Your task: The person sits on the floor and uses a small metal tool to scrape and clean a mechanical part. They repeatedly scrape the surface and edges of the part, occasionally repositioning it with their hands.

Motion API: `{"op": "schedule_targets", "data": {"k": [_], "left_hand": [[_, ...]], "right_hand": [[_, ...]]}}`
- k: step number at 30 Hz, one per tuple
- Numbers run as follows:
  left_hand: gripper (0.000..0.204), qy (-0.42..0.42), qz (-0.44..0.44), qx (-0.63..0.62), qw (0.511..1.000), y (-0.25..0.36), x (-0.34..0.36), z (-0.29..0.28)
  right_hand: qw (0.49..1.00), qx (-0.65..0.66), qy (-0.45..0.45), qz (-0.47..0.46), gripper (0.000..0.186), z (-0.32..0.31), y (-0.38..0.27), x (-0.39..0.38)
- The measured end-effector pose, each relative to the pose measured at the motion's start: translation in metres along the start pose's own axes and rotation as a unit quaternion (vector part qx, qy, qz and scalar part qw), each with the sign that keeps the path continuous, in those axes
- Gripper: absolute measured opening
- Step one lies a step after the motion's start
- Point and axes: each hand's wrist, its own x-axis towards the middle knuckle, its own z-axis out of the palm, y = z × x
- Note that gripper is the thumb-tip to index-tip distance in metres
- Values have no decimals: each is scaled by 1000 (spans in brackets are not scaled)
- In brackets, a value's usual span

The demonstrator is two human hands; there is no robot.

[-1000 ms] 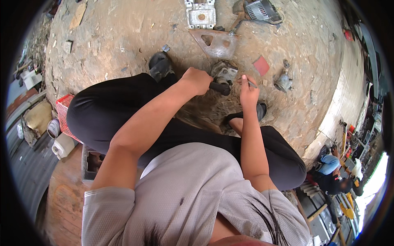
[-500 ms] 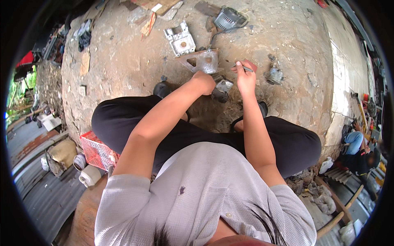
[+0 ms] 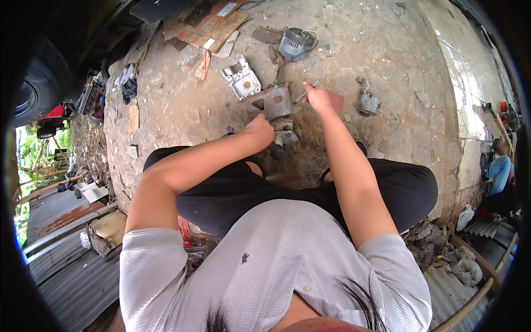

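My left hand [image 3: 259, 131], fingers curled, is over a dark metal engine part [image 3: 284, 133] between my legs, at the lower edge of a flat grey metal plate [image 3: 275, 98] with a triangular hole; what it grips is hidden. My right hand [image 3: 318, 100] holds a thin grey tool [image 3: 305, 93] just right of the plate, beside a red square piece [image 3: 334, 100]. A silver casting [image 3: 244, 84] lies beyond the plate, and a small grey housing [image 3: 368, 104] sits to the right.
Cardboard [image 3: 190, 32] and an alternator-like unit [image 3: 293, 41] lie farther out on the concrete floor [image 3: 395, 61]. A large tyre [image 3: 35, 88] is upper left. Corrugated sheets [image 3: 77, 272] lie lower left. A person in blue trousers [image 3: 499, 174] sits at the right.
My view has tilted up, showing the tyre and more cardboard. My right hand and tool have moved up and left toward the plate; my left hand sits lower relative to the plate.
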Motion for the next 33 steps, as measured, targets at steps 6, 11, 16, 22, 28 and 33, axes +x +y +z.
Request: {"op": "schedule_targets", "data": {"k": [6, 11, 16, 22, 28, 33], "left_hand": [[16, 11, -58, -172, 983, 3, -20, 13], [33, 154, -174, -407, 883, 10, -37, 32], [47, 289, -309, -698, 578, 34, -5, 43], [35, 399, -199, -833, 327, 46, 85, 69], [37, 357, -251, -838, 327, 42, 88, 26], [40, 384, -280, -824, 309, 42, 113, 4]], "right_hand": [[985, -87, -147, -29, 55, 48, -5, 18], [998, -21, -63, 14, 45, 74, 54, -3], [985, 139, 48, 94, 39, 63, 96, 8], [986, 108, 46, 115, 37, 52, 102, 22], [978, 141, -1, 155, 36, 16, 89, -6], [932, 299, 108, 176, 34, -26, 89, 6]]}}
